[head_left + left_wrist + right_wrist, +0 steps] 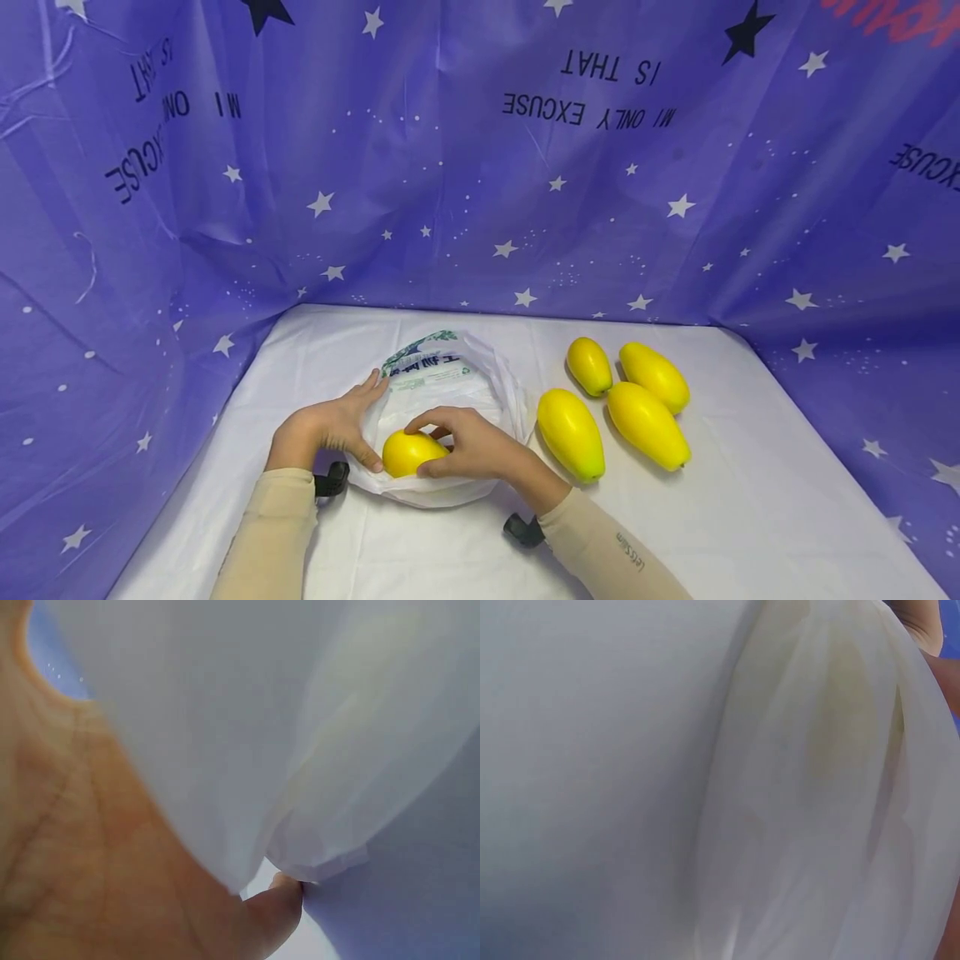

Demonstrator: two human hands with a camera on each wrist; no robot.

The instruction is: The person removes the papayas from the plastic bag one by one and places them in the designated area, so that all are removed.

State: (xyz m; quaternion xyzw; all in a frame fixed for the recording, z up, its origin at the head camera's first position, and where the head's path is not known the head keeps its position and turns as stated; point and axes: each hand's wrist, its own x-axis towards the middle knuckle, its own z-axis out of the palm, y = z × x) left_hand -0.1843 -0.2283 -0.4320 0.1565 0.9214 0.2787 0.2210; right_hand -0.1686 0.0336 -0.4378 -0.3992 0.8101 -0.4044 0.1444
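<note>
A white plastic bag (442, 493) with green and blue print stands on the table with its mouth turned up. Inside its near side lies a smooth yellow papaya (408, 452), which my right hand (472, 446) grips between thumb and fingers. My left hand (326, 429) spreads thumb and fingers along the bag's left rim, touching it. The left wrist view has the left palm (97, 840) against the bag's plastic (202, 727). In the right wrist view the bag's side (802, 795) hides most of the right hand, and a yellow tint shows through.
Right of the bag lie several more papayas: a small one (589, 367), one at the back right (655, 377), one with a green tip (572, 435) and another (648, 427). A white cloth (750, 517) covers the table. Purple star-printed curtains (480, 167) enclose it.
</note>
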